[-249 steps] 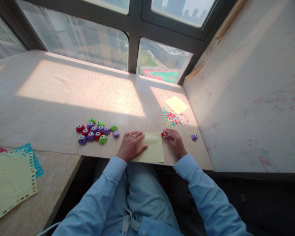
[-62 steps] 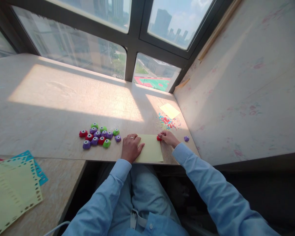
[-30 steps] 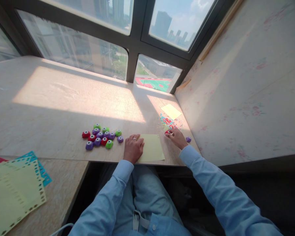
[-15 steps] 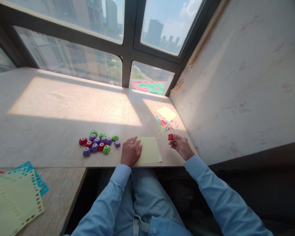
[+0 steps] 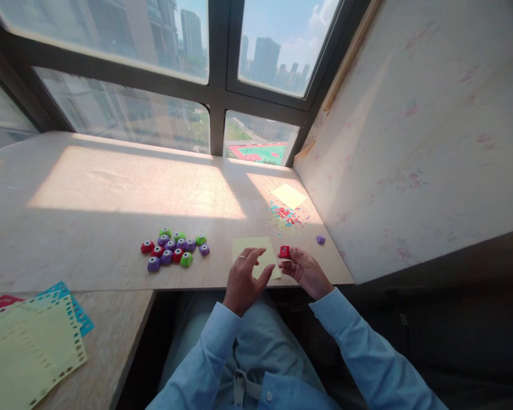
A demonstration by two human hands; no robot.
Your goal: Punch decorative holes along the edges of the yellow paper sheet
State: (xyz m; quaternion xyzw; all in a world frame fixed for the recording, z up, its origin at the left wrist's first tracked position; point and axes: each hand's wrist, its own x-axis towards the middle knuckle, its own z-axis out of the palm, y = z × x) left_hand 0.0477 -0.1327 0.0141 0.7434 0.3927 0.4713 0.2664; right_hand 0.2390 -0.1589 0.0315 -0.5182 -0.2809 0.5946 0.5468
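Observation:
A small red craft punch [image 5: 284, 251] is pinched between the thumb and fingers of my right hand [image 5: 305, 270], above the right side of a pale yellow sheet [image 5: 241, 246]. My left hand [image 5: 247, 276] hovers over that sheet with its thumb and fingers apart and nothing between them. The sheet lies near the front edge of the sill. To the left, several red, purple and green punches [image 5: 170, 245] stand in a loose cluster. One purple punch [image 5: 320, 240] sits alone to the right of my right hand.
Red, blue and yellow paper bits [image 5: 285, 214] are scattered beyond the sheet, by a smaller yellow paper [image 5: 289, 196]. At the lower left, punched yellow sheets [image 5: 34, 347] overlap blue and red ones. A wall [image 5: 410, 142] bounds the right side; windows [image 5: 123, 108] stand behind.
My left hand has lifted off the yellow sheet, and its fingers have spread. My right hand has brought the red punch leftward, closer to the left hand. The lone purple punch now shows fully.

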